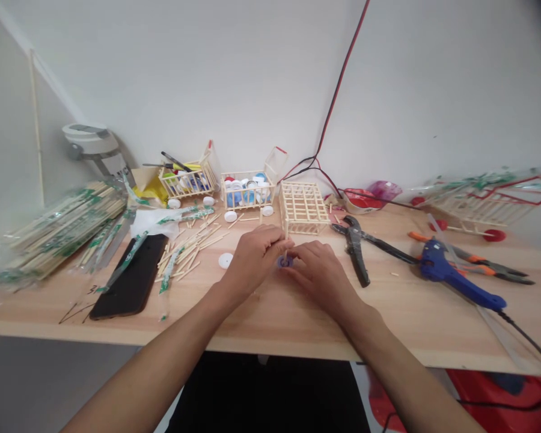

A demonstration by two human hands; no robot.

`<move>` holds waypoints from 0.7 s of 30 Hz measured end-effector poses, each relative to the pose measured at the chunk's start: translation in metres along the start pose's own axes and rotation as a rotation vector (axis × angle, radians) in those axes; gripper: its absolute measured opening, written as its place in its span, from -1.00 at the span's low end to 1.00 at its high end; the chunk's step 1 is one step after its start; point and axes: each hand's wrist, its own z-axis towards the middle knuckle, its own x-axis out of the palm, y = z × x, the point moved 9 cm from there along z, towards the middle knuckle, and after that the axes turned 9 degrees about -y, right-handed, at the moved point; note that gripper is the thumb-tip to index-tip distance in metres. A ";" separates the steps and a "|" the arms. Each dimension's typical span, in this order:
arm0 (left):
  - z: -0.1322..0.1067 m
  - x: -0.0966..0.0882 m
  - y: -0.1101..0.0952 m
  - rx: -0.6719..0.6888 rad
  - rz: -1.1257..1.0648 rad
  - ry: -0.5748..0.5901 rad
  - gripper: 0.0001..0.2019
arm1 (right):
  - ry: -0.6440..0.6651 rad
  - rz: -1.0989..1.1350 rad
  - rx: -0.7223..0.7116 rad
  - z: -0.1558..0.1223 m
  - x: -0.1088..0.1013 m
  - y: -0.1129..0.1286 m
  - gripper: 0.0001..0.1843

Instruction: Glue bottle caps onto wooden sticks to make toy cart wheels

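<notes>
At the middle of the table my left hand (258, 251) is closed, its thumb and fingers pinching a short wooden stick (286, 230) that stands upright. The stick's lower end meets a small purple bottle cap (285, 263) on the tabletop. My right hand (319, 270) comes from the other side, its thumb and fingers gripping the cap's edge. A white bottle cap (226, 260) lies just left of my left hand. Directly behind both hands is a wooden stick grid frame (303, 207). Fingers partly cover the cap and stick.
Cut sticks (192, 249) and a black phone (130, 276) lie left. Behind are two small stick carts (189, 181), one holding bottle caps. To the right are black-handled cutters (355, 249), a blue glue gun (455, 276) with a cord, and orange-handled pliers (491, 264).
</notes>
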 end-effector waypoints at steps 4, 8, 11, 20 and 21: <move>0.000 0.000 0.000 -0.003 -0.006 -0.006 -0.72 | -0.007 0.016 0.002 -0.001 0.000 0.000 -0.86; 0.000 0.000 -0.001 -0.006 -0.013 -0.006 -0.72 | 0.003 0.009 0.006 -0.001 0.001 0.001 -0.86; 0.000 0.000 -0.001 -0.005 -0.018 -0.008 -0.73 | -0.001 0.008 0.007 0.000 0.000 0.001 -0.86; 0.000 0.000 -0.002 0.005 -0.014 -0.006 -0.74 | 0.006 -0.002 0.007 -0.001 0.001 0.001 -0.87; 0.000 0.000 -0.001 0.008 -0.015 -0.006 -0.74 | 0.005 0.001 0.008 -0.001 0.001 0.001 -0.87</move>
